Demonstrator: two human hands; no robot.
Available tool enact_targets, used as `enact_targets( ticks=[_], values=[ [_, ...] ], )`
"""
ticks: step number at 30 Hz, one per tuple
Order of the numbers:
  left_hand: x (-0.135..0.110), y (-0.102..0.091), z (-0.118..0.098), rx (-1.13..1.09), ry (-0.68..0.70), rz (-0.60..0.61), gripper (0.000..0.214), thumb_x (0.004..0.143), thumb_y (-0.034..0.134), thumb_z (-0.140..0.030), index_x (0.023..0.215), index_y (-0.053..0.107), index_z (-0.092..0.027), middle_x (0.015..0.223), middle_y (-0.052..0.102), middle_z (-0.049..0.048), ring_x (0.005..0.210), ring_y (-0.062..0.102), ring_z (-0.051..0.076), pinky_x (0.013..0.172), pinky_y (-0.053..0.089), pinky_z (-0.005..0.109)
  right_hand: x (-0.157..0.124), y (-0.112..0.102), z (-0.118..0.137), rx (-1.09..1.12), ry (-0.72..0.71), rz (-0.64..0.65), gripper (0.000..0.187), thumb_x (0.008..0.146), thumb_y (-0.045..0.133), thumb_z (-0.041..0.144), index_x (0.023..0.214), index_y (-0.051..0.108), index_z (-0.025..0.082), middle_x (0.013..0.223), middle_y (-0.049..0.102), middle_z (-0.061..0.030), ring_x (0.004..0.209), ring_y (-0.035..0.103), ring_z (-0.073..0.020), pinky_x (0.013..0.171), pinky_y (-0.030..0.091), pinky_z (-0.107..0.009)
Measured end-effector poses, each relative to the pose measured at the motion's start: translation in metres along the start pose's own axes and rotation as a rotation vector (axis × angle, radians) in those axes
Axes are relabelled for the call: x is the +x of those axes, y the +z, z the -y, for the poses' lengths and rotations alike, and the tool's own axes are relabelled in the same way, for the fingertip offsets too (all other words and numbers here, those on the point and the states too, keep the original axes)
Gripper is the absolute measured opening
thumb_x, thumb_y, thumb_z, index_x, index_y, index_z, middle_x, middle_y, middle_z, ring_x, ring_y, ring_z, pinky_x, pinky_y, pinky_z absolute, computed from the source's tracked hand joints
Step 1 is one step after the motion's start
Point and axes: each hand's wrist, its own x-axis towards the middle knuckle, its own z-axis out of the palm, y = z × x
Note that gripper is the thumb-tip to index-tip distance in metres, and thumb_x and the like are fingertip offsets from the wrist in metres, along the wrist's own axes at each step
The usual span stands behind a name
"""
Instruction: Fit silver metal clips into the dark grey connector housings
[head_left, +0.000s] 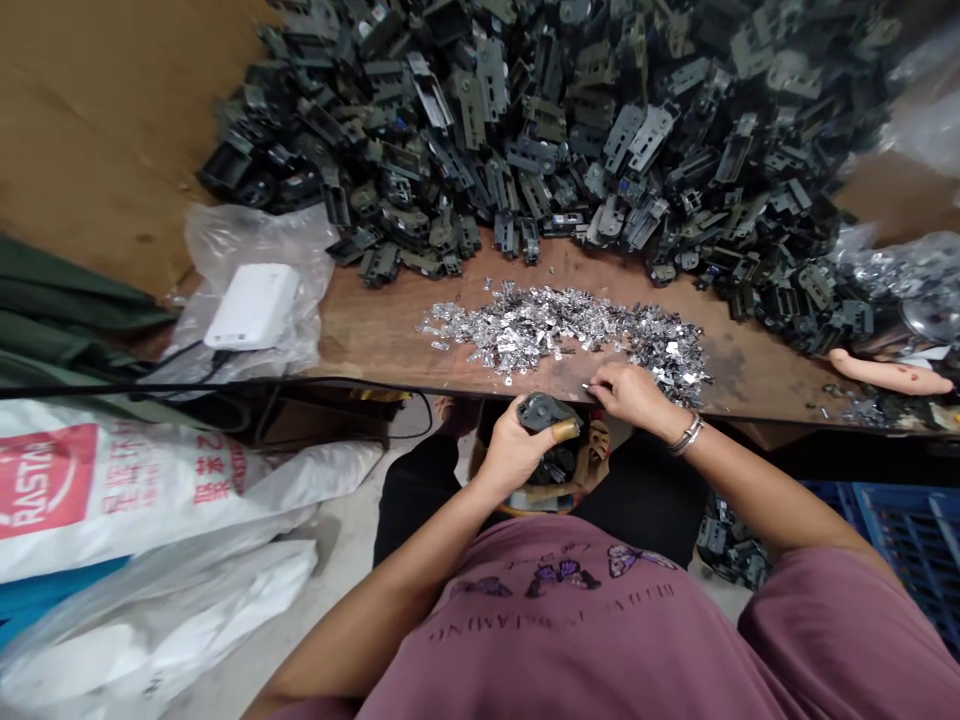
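My left hand (517, 452) is wrapped round a dark grey plastic housing (546, 410), just below the table's front edge. A yellowish-brown covering sits on that thumb. My right hand (630, 392) rests at the table edge with thumb and fingers pinched on a small shiny metal piece (586, 387). Close beyond it lies a loose heap of small metal pieces (525, 325) on the brown tabletop (375, 335). Under my left hand, between my knees, stands a container (592, 478) with dark parts in it.
A large pile of dark grey plastic housings (540, 130) covers the back of the table. On the left, a white box (255, 305) lies on clear plastic, with a black cable (187, 387) along the edge. White sacks (150, 490) stand left; a blue crate (907, 540) is right.
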Motion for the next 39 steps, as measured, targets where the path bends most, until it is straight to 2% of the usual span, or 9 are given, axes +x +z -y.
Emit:
enact_targets(
  ticks=[2, 5, 12, 18, 21, 24, 31, 37, 39],
  values=[
    [0.001, 0.000, 0.001, 0.016, 0.023, -0.009, 0.036, 0.058, 0.085, -0.028, 0.080, 0.058, -0.017, 0.073, 0.063, -0.0025, 0.068, 0.057, 0.012, 0.070, 0.048, 0.026, -0.005, -0.002, 0.011, 0.198, -0.023, -0.046, 0.012, 0.085, 0.059, 0.019, 0.075, 0.064, 0.016, 0.074, 0.068, -0.0031, 0.067, 0.060, -0.0136, 0.065, 0.041, -0.024],
    [-0.001, -0.001, 0.002, 0.072, 0.063, -0.012, 0.038, 0.057, 0.085, -0.027, 0.079, 0.056, -0.018, 0.072, 0.062, -0.0036, 0.065, 0.055, 0.012, 0.067, 0.047, 0.025, -0.014, -0.010, 0.030, 0.380, -0.049, 0.000, 0.010, 0.081, 0.059, 0.018, 0.072, 0.062, 0.017, 0.065, 0.064, 0.0019, 0.057, 0.054, -0.0099, 0.057, 0.037, -0.021],
    [-0.011, -0.010, -0.001, 0.130, 0.069, 0.140, 0.037, 0.061, 0.083, -0.026, 0.092, 0.065, -0.018, 0.092, 0.070, 0.0037, 0.081, 0.063, 0.016, 0.078, 0.050, 0.028, -0.030, -0.029, 0.045, 0.269, -0.142, 0.185, 0.016, 0.083, 0.058, 0.014, 0.081, 0.072, 0.021, 0.070, 0.070, 0.0013, 0.063, 0.062, -0.0119, 0.063, 0.042, -0.024],
    [-0.017, -0.022, -0.001, 0.136, -0.018, 0.122, 0.036, 0.054, 0.086, -0.025, 0.080, 0.062, -0.018, 0.076, 0.064, -0.0013, 0.068, 0.057, 0.013, 0.068, 0.047, 0.025, -0.049, -0.008, 0.044, 0.208, -0.432, -0.081, 0.022, 0.094, 0.047, 0.018, 0.098, 0.069, 0.019, 0.087, 0.072, -0.0067, 0.076, 0.066, -0.0158, 0.069, 0.052, -0.028],
    [-0.020, -0.023, -0.004, 0.177, -0.014, 0.138, 0.031, 0.056, 0.084, -0.024, 0.077, 0.061, -0.018, 0.073, 0.062, -0.0023, 0.067, 0.055, 0.012, 0.066, 0.046, 0.024, -0.054, 0.009, 0.046, 0.125, -0.570, -0.108, 0.024, 0.093, 0.041, 0.012, 0.100, 0.064, 0.015, 0.086, 0.070, -0.0098, 0.072, 0.064, -0.0167, 0.064, 0.051, -0.028],
    [-0.024, -0.023, -0.007, 0.195, -0.028, 0.159, 0.031, 0.056, 0.082, -0.023, 0.081, 0.064, -0.019, 0.075, 0.064, -0.0014, 0.068, 0.056, 0.013, 0.066, 0.047, 0.024, -0.056, 0.021, 0.045, 0.105, -0.581, -0.123, 0.022, 0.091, 0.041, 0.010, 0.100, 0.061, 0.016, 0.087, 0.068, -0.0099, 0.073, 0.063, -0.0170, 0.062, 0.051, -0.028],
    [-0.028, -0.025, -0.004, 0.247, -0.050, 0.144, 0.035, 0.055, 0.084, -0.024, 0.085, 0.067, -0.020, 0.081, 0.070, 0.0012, 0.070, 0.062, 0.015, 0.067, 0.050, 0.025, -0.058, 0.029, 0.043, 0.331, -0.424, -0.112, 0.020, 0.092, 0.045, 0.015, 0.090, 0.065, 0.019, 0.079, 0.071, -0.0052, 0.071, 0.067, -0.0148, 0.066, 0.054, -0.027],
    [-0.028, -0.028, -0.005, 0.185, -0.037, 0.045, 0.039, 0.053, 0.088, -0.028, 0.085, 0.067, -0.020, 0.082, 0.071, 0.0029, 0.071, 0.063, 0.016, 0.069, 0.052, 0.027, -0.062, 0.028, 0.042, 0.880, 0.054, -0.224, 0.014, 0.087, 0.064, 0.031, 0.093, 0.069, 0.021, 0.091, 0.075, -0.0050, 0.071, 0.071, -0.0150, 0.062, 0.056, -0.027],
    [-0.028, -0.026, -0.005, 0.159, -0.024, 0.016, 0.042, 0.052, 0.089, -0.029, 0.085, 0.065, -0.020, 0.089, 0.073, 0.0048, 0.077, 0.066, 0.018, 0.073, 0.053, 0.029, -0.061, 0.031, 0.048, 1.084, 0.199, -0.154, 0.024, 0.080, 0.071, 0.039, 0.093, 0.068, 0.020, 0.085, 0.075, -0.0049, 0.065, 0.069, -0.0153, 0.053, 0.054, -0.025]
  ],
)
